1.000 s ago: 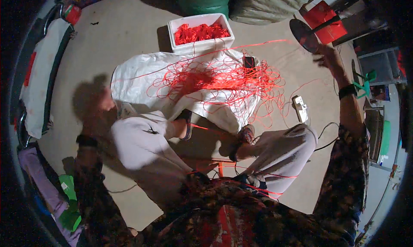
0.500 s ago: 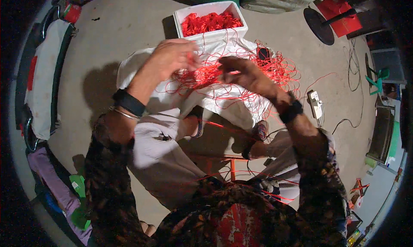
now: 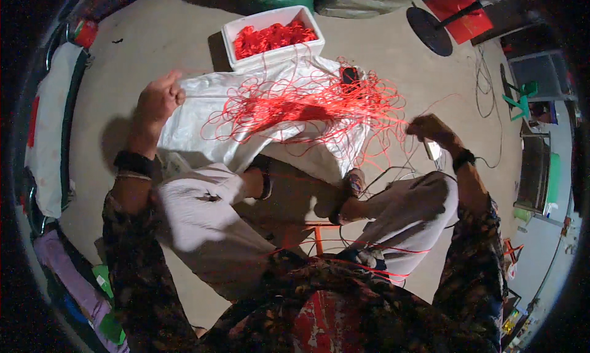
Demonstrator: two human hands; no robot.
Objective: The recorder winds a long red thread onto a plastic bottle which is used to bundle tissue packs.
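A loose tangle of thin red cord (image 3: 301,110) spreads over a white plastic sheet (image 3: 200,122) on the floor before me. My left hand (image 3: 161,98) is raised at the sheet's left side, its fingers curled closed; a faint strand seems to run from it toward the tangle. Out to the right of the tangle, my right hand (image 3: 433,132) has its fingers pinched together, with a strand of red cord reaching them. The fingertips of this hand are dark and hard to make out.
Behind the sheet stands a white foam box (image 3: 276,59) full of bundled red cord. A dark phone-like thing (image 3: 350,76) lies at the tangle's far edge. A white power strip (image 3: 432,150) sits by my right hand. A black round stand base (image 3: 429,31) is at the far right.
My hands have moved wide apart, from over the tangle out to its left and right sides. Fingers that were loosely spread are now closed. The whole view has shifted slightly.
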